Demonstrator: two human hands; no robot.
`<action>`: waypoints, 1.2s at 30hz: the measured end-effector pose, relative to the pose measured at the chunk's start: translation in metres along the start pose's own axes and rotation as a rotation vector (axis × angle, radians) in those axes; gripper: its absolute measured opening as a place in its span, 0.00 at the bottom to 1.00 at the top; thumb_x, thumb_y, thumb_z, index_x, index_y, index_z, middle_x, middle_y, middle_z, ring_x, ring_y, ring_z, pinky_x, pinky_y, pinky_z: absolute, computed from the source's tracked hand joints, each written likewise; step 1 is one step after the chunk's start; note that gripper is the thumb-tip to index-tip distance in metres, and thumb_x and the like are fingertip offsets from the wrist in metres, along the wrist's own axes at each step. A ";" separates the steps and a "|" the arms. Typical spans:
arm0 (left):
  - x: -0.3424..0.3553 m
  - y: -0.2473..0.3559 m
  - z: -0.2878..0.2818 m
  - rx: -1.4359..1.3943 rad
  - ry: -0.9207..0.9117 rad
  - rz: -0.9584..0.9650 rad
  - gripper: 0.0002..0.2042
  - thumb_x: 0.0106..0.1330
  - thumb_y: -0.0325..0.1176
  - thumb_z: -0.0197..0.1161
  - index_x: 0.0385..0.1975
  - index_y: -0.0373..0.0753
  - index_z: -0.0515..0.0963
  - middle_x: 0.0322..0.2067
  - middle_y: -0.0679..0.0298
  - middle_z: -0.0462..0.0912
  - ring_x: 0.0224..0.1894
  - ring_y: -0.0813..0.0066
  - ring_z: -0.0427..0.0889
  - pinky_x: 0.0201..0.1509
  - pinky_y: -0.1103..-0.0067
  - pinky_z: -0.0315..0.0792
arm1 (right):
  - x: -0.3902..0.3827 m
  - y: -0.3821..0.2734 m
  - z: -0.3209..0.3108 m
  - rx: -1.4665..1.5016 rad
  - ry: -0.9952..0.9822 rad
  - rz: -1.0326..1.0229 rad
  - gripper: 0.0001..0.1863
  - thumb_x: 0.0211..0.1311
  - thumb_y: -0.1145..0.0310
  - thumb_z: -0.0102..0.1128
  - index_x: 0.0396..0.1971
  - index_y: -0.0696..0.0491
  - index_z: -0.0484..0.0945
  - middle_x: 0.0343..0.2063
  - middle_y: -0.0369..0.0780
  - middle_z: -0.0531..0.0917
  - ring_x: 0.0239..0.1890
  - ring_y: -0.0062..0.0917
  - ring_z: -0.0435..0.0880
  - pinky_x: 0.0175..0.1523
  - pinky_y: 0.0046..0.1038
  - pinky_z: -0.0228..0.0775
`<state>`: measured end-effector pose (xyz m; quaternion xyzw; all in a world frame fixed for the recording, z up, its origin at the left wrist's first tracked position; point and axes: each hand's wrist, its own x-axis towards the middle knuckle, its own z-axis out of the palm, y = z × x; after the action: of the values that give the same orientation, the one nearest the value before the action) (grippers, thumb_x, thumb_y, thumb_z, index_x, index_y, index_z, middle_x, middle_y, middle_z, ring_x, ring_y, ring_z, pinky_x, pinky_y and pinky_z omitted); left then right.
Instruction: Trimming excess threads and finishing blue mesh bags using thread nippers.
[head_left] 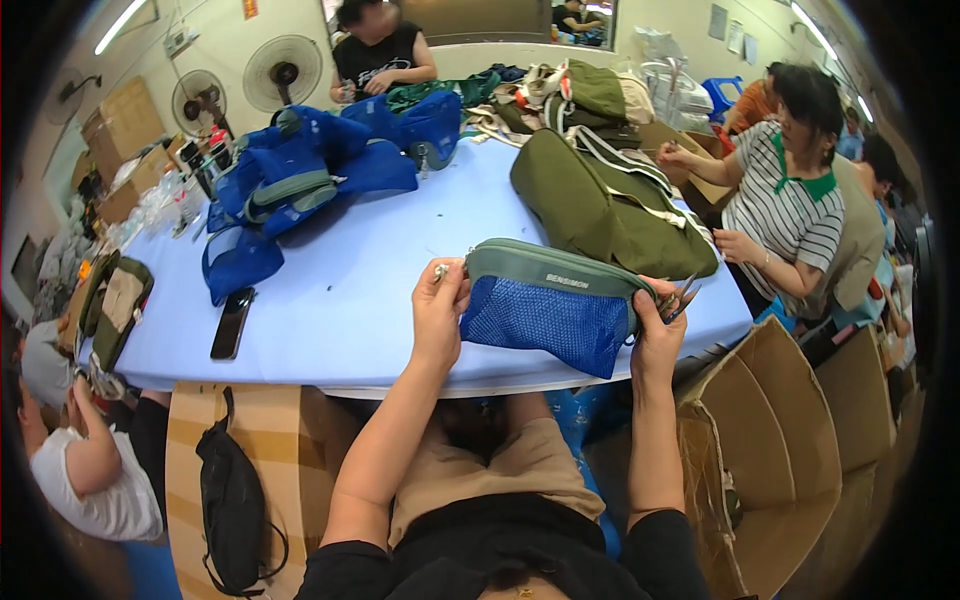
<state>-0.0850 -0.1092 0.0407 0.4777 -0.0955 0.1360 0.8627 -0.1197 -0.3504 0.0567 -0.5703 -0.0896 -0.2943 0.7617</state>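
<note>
A zippered pouch (545,318) with a blue mesh body and a grey-green top band is stretched between my hands above the table's near edge. My left hand (437,312) is closed at the pouch's left end, and a small whitish scrap (440,271) shows at its fingertips. On the other side, my right hand (657,340) grips the pouch's right end, its thumb over the band. Dark thread snips (684,298) stick out from that same hand, pointing up and right.
Blue mesh pouches (290,180) pile up at the left of the table (400,225). Olive bags (600,205) lie beyond my right hand. A phone (232,323) rests near the left front edge. Open cardboard boxes (765,450) stand at lower right; co-workers sit around.
</note>
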 end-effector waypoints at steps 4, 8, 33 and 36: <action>0.000 0.012 0.015 -0.151 0.061 -0.054 0.07 0.64 0.34 0.50 0.30 0.38 0.70 0.22 0.59 0.78 0.24 0.73 0.79 0.26 0.80 0.75 | -0.008 0.012 -0.019 0.128 0.100 0.077 0.08 0.51 0.76 0.58 0.33 0.58 0.75 0.30 0.35 0.77 0.34 0.18 0.73 0.45 0.19 0.62; 0.002 0.008 0.020 -0.164 0.087 0.003 0.08 0.65 0.35 0.49 0.33 0.37 0.70 0.29 0.55 0.79 0.31 0.69 0.80 0.30 0.77 0.76 | -0.017 0.020 -0.027 0.136 0.093 0.120 0.09 0.52 0.75 0.58 0.35 0.58 0.74 0.30 0.34 0.77 0.33 0.17 0.73 0.43 0.18 0.62; -0.045 0.005 0.069 0.051 -0.367 -0.222 0.08 0.63 0.29 0.53 0.35 0.32 0.74 0.33 0.62 0.78 0.37 0.82 0.74 0.43 0.85 0.67 | -0.029 -0.036 -0.006 -0.736 -0.469 -0.109 0.24 0.39 0.66 0.68 0.40 0.58 0.75 0.33 0.43 0.79 0.36 0.29 0.76 0.44 0.25 0.66; -0.045 0.003 0.067 0.075 -0.395 -0.202 0.08 0.63 0.30 0.53 0.34 0.31 0.75 0.32 0.62 0.78 0.36 0.81 0.74 0.43 0.85 0.67 | -0.033 -0.031 -0.010 -0.741 -0.476 0.048 0.24 0.38 0.65 0.69 0.39 0.58 0.76 0.33 0.43 0.79 0.36 0.27 0.76 0.43 0.24 0.66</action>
<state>-0.1304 -0.1713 0.0654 0.5339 -0.2089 -0.0439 0.8182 -0.1660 -0.3540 0.0631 -0.8587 -0.1378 -0.1492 0.4706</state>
